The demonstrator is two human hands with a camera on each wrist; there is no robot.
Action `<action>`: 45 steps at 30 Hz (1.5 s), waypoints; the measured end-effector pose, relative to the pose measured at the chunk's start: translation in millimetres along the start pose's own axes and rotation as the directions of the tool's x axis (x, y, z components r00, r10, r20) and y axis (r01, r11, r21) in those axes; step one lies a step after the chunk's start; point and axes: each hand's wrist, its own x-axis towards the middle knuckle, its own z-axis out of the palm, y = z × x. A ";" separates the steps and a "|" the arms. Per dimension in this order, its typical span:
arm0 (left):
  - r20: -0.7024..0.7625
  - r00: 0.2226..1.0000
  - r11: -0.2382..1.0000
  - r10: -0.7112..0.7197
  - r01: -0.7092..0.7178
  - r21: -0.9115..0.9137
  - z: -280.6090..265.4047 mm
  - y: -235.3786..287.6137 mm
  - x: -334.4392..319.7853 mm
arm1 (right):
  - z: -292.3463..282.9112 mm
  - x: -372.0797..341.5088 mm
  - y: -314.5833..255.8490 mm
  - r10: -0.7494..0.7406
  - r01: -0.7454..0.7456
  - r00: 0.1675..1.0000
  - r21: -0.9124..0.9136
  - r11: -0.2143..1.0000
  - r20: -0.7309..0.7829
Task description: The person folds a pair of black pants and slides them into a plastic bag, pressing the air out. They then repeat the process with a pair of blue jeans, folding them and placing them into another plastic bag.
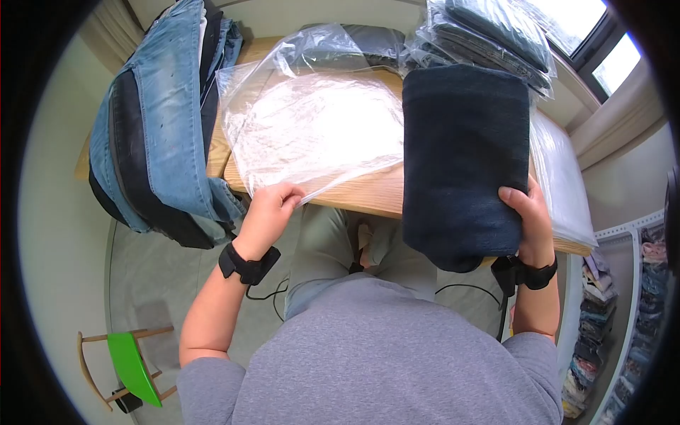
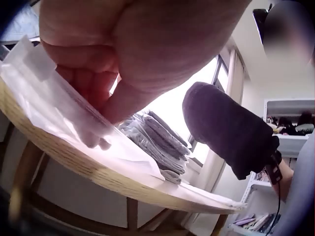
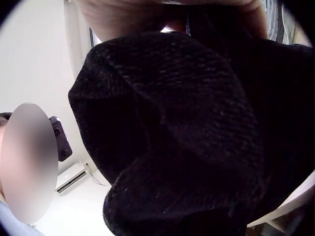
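My left hand [image 1: 269,216] pinches the near edge of a clear plastic bag [image 1: 304,120], which lies spread over the wooden table. In the left wrist view its fingers curl at the edge of the bag [image 2: 59,105]. A folded pair of dark blue jeans [image 1: 464,156] is held up by my right hand [image 1: 535,216], thumb on the near face and the other fingers hidden behind. The jeans are to the right of the bag and overlap the table in the head view. Close up in the right wrist view, the rolled folds of the jeans [image 3: 187,123] fill most of the frame.
A heap of jeans [image 1: 159,134] hangs over the left end of the wooden table [image 1: 375,195]. Bagged folded garments [image 1: 489,35] are stacked at the back right, with flat clear bags [image 1: 563,180] nearer. A green-seated chair [image 1: 134,368] and clothes shelves [image 1: 630,283] stand on either side.
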 end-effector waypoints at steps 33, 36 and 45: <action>0.171 0.957 0.859 0.235 -0.287 0.424 -18.5 11.9 16.6 | 73.4 19.7 31.5 -0.061 0.555 0.804 -0.709 0.436 0.592; 0.164 0.960 0.860 0.227 -0.277 0.429 -19.3 18.5 16.0 | 74.5 26.5 36.4 -0.005 0.530 0.804 -0.712 0.462 0.595; -0.001 0.933 0.876 0.359 -0.336 0.345 -21.8 17.7 14.5 | 79.5 48.5 25.4 0.294 0.168 0.791 -0.652 0.740 0.537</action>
